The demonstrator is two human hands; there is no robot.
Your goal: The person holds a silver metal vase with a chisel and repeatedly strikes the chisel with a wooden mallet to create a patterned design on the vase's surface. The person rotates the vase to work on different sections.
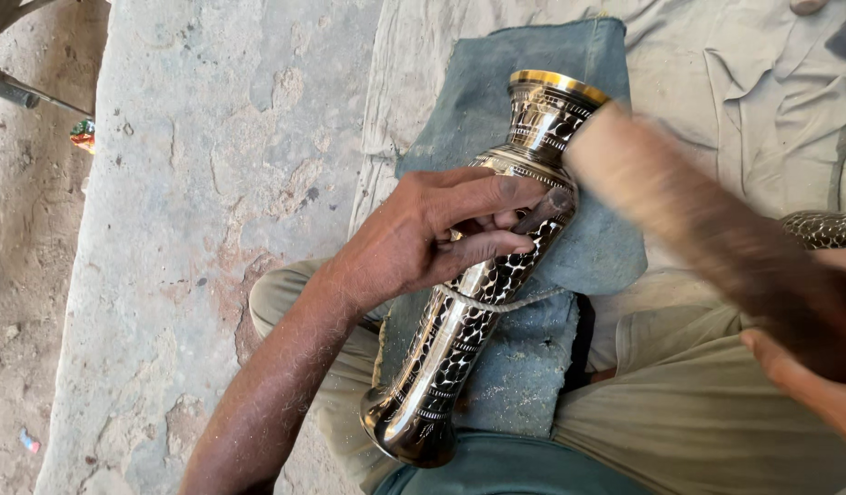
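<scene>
A tall metal vase (460, 339) with a gold rim and a black-and-silver engraved pattern lies tilted across my lap on a blue cloth (524, 367). A thin cord loops around its middle. My left hand (423, 238) rests on the vase's shoulder and pinches a small dark chisel (544, 214) against the metal. My right hand (794, 371), at the right edge, grips a thick wooden stick (707, 229). The stick is blurred with motion and its far end is near the vase's neck.
A second patterned metal piece (822, 227) lies at the right on a pale sheet (762, 101). A worn concrete slab (212, 183) runs along the left, with dirt ground (29, 275) beyond it.
</scene>
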